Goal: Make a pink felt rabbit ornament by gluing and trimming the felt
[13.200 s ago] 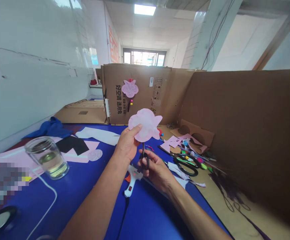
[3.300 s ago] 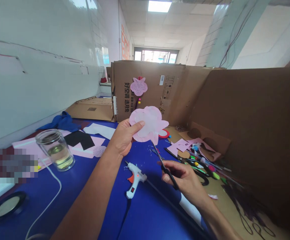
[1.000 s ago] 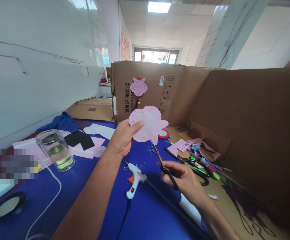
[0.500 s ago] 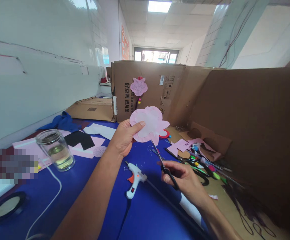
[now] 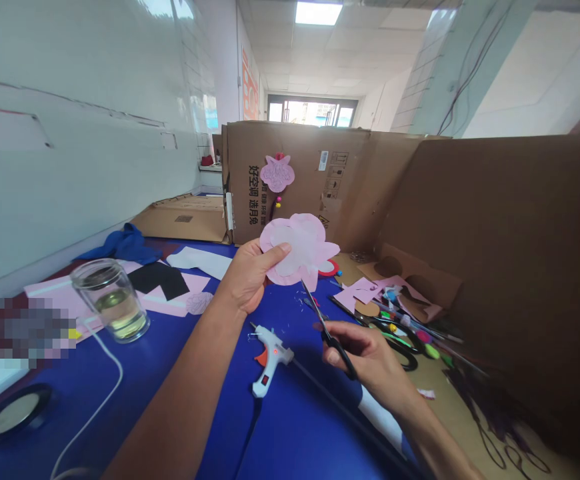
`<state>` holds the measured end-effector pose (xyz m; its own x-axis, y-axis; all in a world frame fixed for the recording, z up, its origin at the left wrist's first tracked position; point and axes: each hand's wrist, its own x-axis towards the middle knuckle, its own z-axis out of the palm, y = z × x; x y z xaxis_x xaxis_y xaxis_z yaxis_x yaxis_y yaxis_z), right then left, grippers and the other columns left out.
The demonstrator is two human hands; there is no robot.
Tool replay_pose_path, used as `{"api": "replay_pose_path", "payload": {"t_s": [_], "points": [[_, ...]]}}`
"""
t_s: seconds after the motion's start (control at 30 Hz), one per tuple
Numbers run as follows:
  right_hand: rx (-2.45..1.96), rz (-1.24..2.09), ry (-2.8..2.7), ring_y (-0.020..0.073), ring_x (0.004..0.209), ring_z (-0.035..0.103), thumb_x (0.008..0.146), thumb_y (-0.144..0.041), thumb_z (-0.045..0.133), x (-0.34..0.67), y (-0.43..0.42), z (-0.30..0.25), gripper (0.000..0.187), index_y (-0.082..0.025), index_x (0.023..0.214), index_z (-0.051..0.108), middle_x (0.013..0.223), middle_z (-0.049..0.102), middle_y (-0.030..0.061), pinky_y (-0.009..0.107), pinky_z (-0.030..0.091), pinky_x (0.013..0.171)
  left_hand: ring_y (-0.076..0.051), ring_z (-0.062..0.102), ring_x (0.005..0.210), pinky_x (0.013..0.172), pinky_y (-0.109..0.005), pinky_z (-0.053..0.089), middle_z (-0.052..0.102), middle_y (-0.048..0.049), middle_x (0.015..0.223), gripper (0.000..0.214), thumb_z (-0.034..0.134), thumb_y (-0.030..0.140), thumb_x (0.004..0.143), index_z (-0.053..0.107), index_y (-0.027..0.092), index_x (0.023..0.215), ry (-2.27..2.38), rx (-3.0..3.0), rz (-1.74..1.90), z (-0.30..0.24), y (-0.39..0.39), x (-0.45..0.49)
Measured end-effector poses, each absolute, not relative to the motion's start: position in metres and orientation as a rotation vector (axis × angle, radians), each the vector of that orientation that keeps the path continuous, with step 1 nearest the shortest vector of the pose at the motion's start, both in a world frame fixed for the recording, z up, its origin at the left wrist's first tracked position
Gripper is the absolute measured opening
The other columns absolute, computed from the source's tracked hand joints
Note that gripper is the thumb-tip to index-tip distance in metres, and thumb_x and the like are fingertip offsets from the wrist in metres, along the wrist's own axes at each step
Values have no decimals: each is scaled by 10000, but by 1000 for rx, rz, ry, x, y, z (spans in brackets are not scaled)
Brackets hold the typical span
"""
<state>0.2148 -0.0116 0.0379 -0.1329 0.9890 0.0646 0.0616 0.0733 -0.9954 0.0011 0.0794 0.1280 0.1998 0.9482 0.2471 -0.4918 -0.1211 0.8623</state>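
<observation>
My left hand (image 5: 249,275) is closed on a pink flower-shaped paper cutout (image 5: 301,250), held upright above the blue table (image 5: 170,380). My right hand (image 5: 365,360) grips small black-handled scissors (image 5: 326,328), whose blade tips touch the cutout's lower edge. A white hot glue gun (image 5: 270,360) lies on the table below both hands, with a red light on its body.
A glass of yellowish liquid (image 5: 113,300) stands at the left by pink and black paper sheets (image 5: 163,283). Cardboard walls (image 5: 495,253) close off the back and right, with a pink flower (image 5: 277,173) stuck on. Larger scissors and coloured scraps (image 5: 395,320) lie at the right.
Over the last second the cutout has shifted very slightly; hands and scissors keep their places. Compared with 13 seconds ago the scissors now come at the cutout from the lower right.
</observation>
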Motion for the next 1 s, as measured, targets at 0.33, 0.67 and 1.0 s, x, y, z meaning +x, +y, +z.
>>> {"api": "replay_pose_path", "payload": {"t_s": [0.33,0.67,1.0], "points": [[-1131,1216,-1377,149,689,463,671,-500,956,216,-12,36,497,-201,1063,893,728,601,7,286,402,640,-293,810,852,864,-431,653,849,-130,927,403,1014,347,626,845,140,928,553,1072,1347,127,80,1],[-1123,1234,-1351,142,676,446,650,-502,969,215,-11,35,510,-210,1063,899,707,585,1,276,378,622,-249,796,767,788,-372,655,850,-116,906,395,1009,328,621,848,138,927,549,1068,1355,129,80,2],[-1137,1221,-1378,136,654,428,657,-484,951,215,-10,35,509,-178,1058,884,688,569,-11,284,362,620,-262,810,799,807,-377,666,849,-131,922,302,956,243,693,837,122,943,561,1003,1386,129,80,2]]}}
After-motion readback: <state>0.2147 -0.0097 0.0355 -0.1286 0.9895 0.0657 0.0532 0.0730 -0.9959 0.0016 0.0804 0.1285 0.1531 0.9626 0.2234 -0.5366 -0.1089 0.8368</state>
